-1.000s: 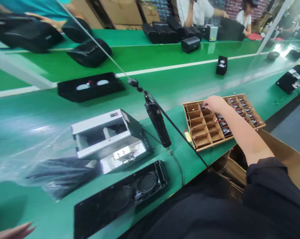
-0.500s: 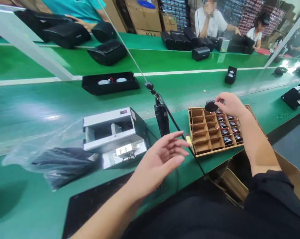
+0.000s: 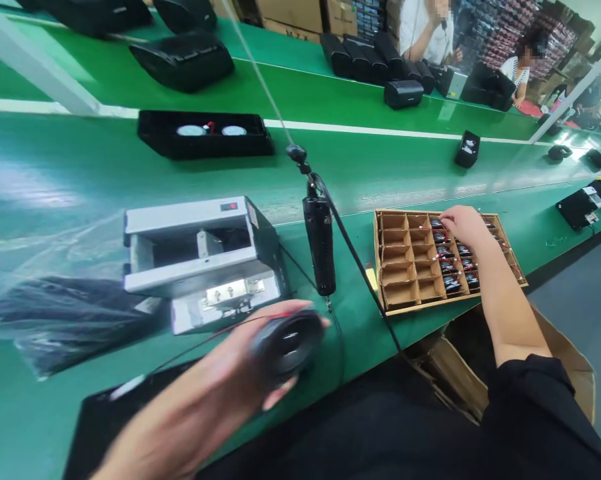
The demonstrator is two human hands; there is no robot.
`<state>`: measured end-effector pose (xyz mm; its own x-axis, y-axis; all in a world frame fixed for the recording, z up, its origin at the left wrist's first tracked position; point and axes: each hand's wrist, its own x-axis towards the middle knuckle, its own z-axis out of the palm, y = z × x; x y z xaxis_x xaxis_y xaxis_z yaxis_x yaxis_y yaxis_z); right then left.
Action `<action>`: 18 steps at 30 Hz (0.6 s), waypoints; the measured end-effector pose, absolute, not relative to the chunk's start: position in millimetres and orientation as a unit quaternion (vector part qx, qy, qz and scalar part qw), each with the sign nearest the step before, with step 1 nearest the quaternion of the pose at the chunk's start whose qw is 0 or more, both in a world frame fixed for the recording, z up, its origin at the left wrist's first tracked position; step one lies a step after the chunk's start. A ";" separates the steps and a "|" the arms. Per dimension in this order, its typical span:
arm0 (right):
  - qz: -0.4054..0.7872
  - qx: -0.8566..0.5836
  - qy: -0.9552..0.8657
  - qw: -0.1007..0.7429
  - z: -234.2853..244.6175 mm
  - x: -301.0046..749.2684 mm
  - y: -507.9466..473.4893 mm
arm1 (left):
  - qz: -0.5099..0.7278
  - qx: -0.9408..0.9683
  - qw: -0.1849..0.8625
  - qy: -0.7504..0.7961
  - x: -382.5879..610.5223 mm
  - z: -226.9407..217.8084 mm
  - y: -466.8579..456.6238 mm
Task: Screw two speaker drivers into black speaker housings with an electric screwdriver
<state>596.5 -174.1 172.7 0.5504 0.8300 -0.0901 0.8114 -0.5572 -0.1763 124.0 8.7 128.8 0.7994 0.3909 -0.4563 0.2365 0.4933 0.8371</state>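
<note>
My left hand [image 3: 230, 373] is closed around a round black speaker driver [image 3: 286, 345] with a thin red wire trailing left, held low over the front of the green bench. My right hand [image 3: 461, 225] reaches into the cardboard divider tray [image 3: 405, 273], fingers pinched at a small black driver with red wires in the tray's far cells. Several more drivers fill the tray's right-hand cells; the left cells are bare.
A hanging electric screwdriver [image 3: 319, 243] dangles between my hands. A grey metal box [image 3: 200, 260] stands left of it, beside a plastic bag of black parts [image 3: 60, 320]. A black speaker shell [image 3: 205, 135] lies farther back. Other people work at the far belt.
My left hand, open half a second ago, now holds the black driver my right hand had lifted. My right hand has gone back down into the tray.
</note>
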 end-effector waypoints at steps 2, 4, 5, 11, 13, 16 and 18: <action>0.113 -0.885 -0.453 -0.008 166.5 616.0 -170.5 | 0.152 0.485 0.734 0.450 74.2 116.8 27.0; 0.140 -0.877 -0.455 -0.063 166.7 623.9 -170.5 | 0.212 0.545 0.629 0.512 30.5 113.8 34.0; 0.149 -0.872 -0.458 -0.087 168.1 627.9 -171.4 | 0.220 0.602 0.570 0.514 13.1 116.3 34.2; 0.143 -0.880 -0.408 -0.197 161.1 673.4 -170.0 | 0.095 0.849 0.302 0.424 -15.8 138.7 31.9; 0.128 -0.890 -0.391 -0.197 154.8 679.6 -174.2 | 0.038 0.887 0.276 0.368 -7.8 136.4 32.2; 0.085 -0.909 -0.380 -0.146 151.3 679.8 -187.4 | -0.019 0.921 0.251 0.299 4.0 125.6 32.8; 0.040 -0.924 -0.371 -0.082 155.2 677.7 -197.3 | -0.044 0.936 0.222 0.271 8.8 117.6 35.4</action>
<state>677.7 -197.3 155.2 0.7219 0.6787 -0.1352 0.6919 -0.7119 0.1208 8.8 35.4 117.6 0.8494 0.4874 -0.2022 0.5263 -0.7544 0.3924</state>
